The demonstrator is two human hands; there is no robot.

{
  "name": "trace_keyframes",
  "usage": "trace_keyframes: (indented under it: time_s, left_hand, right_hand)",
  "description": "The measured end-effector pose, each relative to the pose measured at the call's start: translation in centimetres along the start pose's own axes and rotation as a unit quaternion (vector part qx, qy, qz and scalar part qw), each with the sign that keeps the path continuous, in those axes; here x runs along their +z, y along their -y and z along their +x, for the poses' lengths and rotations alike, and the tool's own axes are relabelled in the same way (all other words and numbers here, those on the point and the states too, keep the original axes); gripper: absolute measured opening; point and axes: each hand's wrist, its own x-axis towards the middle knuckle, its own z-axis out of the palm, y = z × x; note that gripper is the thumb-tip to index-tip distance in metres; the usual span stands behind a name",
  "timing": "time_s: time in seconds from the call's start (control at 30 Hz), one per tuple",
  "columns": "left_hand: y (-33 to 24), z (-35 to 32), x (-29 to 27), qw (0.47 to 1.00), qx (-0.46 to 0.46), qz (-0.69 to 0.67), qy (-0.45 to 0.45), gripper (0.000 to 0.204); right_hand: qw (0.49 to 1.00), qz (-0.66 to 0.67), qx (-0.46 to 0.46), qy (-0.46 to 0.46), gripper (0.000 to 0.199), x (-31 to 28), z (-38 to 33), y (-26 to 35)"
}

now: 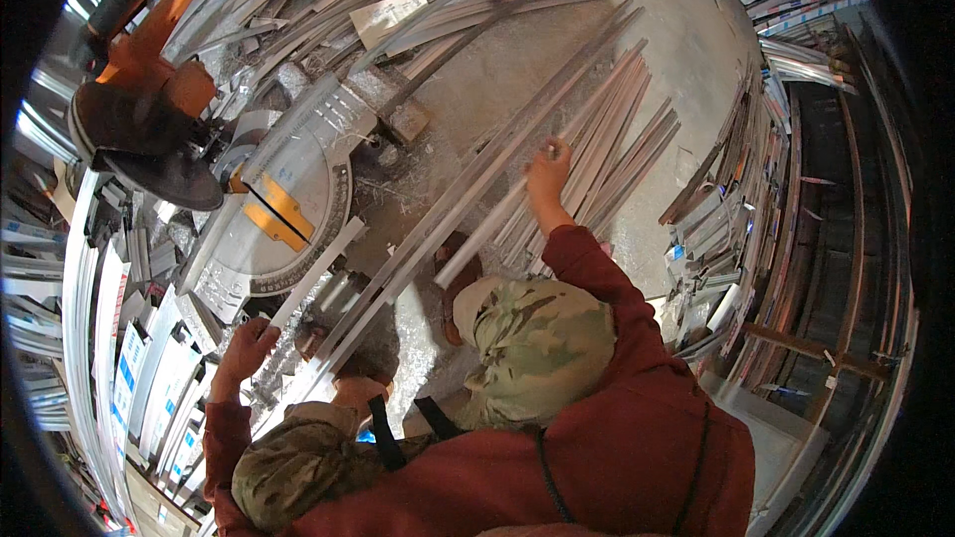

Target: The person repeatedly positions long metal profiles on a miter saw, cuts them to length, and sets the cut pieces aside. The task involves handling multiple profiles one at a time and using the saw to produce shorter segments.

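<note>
My left hand (244, 350) is closed on the near end of a short pale metal strip (320, 271), which lies along the front of a miter saw's round base (316, 194). Further right, my right hand (548, 179) has its fingers curled on a long pale strip (484, 235) at the edge of a bundle of long strips (604, 129). The saw's orange-and-black head (149, 89) is raised at the left, apart from the slotted yellow insert (279, 214) in the base.
Long metal profiles (468, 164) run diagonally between my hands. Stacked strips (119, 338) crowd the left side, with more scattered at the far side. A rack of long pieces (796, 239) stands at the right. Shavings cover the saw and nearby floor. A wooden block (406, 122) sits beside the saw.
</note>
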Motion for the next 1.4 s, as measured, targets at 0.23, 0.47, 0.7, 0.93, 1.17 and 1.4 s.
trace_keyframes:
  time_s: [0.23, 0.47, 0.7, 0.93, 1.17, 1.4]
  left_hand:
    - [-2.0, 0.8, 2.0, 1.000, 0.022, -0.017, -0.006, 0.030]
    - [-7.2, 3.0, 4.8, 0.992, 0.060, -0.101, 0.046, 0.039]
    - [-9.5, 2.1, 4.6, 0.985, 0.077, -0.135, 0.069, 0.041]
    - [-9.1, 3.7, 5.3, 0.982, 0.127, -0.124, 0.059, 0.037]
    - [-5.2, 2.6, 5.0, 0.958, 0.056, -0.263, 0.096, 0.044]
    - [1.4, 2.5, 5.7, 0.993, 0.046, -0.101, 0.051, 0.048]
  right_hand:
    - [0.804, -0.557, -0.206, -0.035, 0.064, -5.4, 6.1, -7.2]
    - [0.659, -0.019, 0.230, 0.716, 0.053, 6.3, -8.5, 3.6]
    - [0.804, 0.139, 0.199, 0.543, 0.034, 10.4, -7.1, 2.7]
    - [0.797, -0.038, 0.191, 0.571, 0.036, 12.1, -11.5, 4.4]
    - [0.848, -0.009, 0.173, 0.501, 0.035, 16.2, -4.9, 7.2]
    - [0.931, 0.093, 0.012, 0.354, 0.033, 20.0, 8.0, 12.6]
